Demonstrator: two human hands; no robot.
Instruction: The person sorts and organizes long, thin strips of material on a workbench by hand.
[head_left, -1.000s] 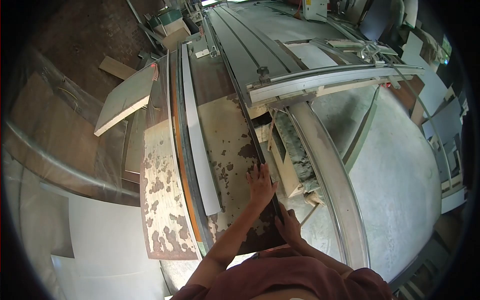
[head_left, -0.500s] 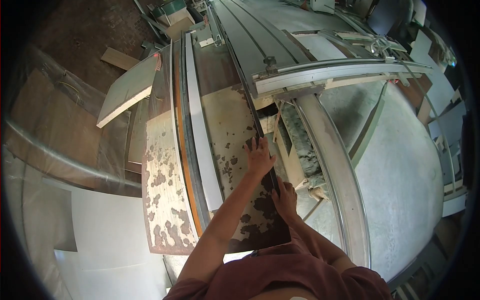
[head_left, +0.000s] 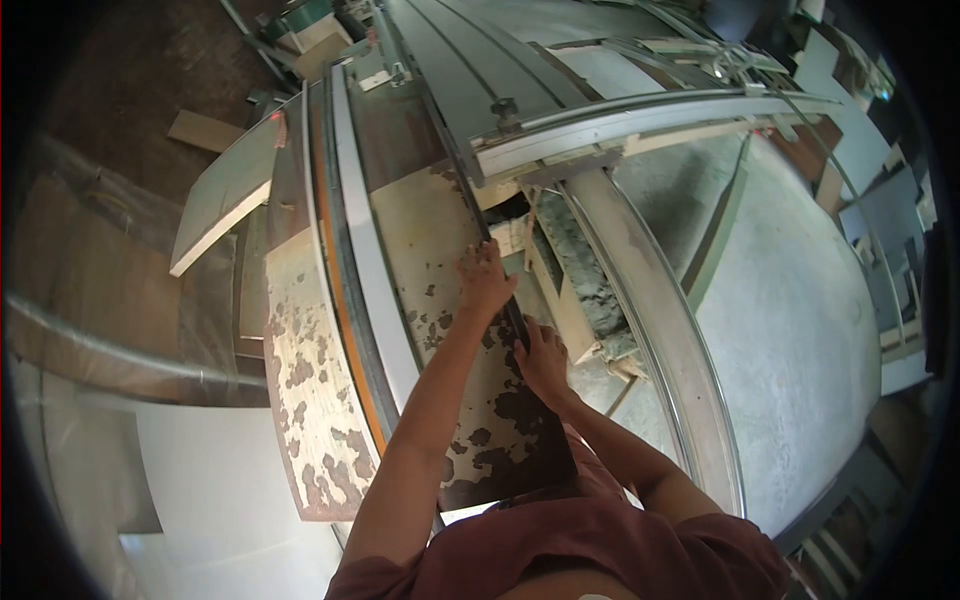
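A long, narrow dark strip (head_left: 452, 150) runs along the right edge of the worn metal saw table (head_left: 410, 215), whose pale surface has brown, rusty patches. My left hand (head_left: 487, 284) lies palm down on the table edge over this strip, fingers stretched forward and slightly apart. Closer to my body, my right hand (head_left: 545, 366) rests against the strip's right side. Its fingers point forward, with the thumb on the table side. The part of the strip under both hands is hidden.
A white fence bar (head_left: 372, 270) stands lengthwise left of my hands. Ahead is a grooved sliding table (head_left: 480, 60) with a crosswise rail (head_left: 640, 137). A metal guide beam (head_left: 650, 290) runs to the right. A pale board (head_left: 225, 190) leans at the left.
The camera view has shifted, so the machine appears farther left and higher. Both hands have slid a little forward along the edge. The left fingers look less spread.
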